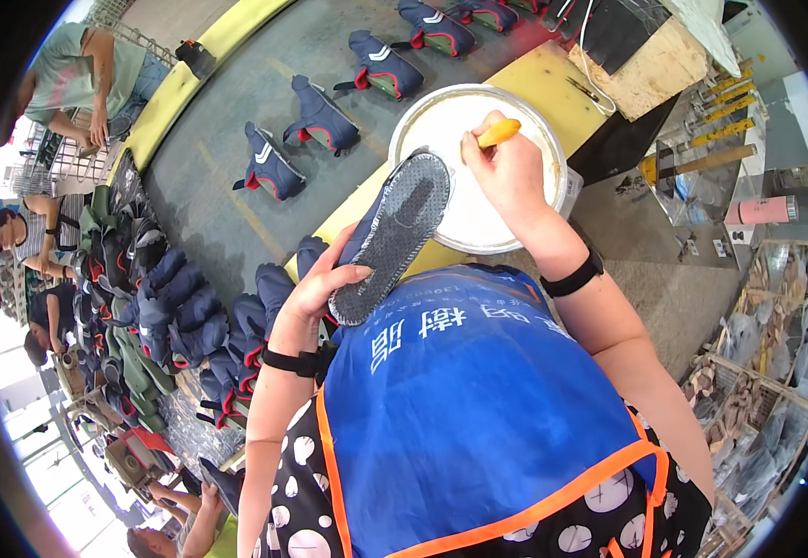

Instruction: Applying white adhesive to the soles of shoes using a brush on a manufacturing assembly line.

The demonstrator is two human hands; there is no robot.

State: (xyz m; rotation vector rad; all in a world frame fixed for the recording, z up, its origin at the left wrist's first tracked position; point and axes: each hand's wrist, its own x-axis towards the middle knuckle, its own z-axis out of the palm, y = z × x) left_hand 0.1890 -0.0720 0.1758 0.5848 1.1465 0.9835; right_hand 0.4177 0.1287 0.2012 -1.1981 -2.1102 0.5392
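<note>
My left hand (322,281) grips a dark shoe upper (406,219) from its heel end, with the grey stitched underside turned up and the toe pointing at the basin. In my right hand (511,177) is a yellow-handled brush (500,132), its fingers closed round it; the brush's working end is hidden by the hand. That hand is over a round metal basin (567,153) of white liquid (446,116). The toe of the shoe upper overlaps the basin's near-left rim in the picture; I cannot tell whether they touch.
Several navy shoe uppers with red trim (325,116) stand spaced along the grey conveyor belt (194,107). More uppers (176,298) are heaped at left. A wooden board (655,70) lies beyond the basin, and crates (748,372) stand at right. Other people (97,79) work at left.
</note>
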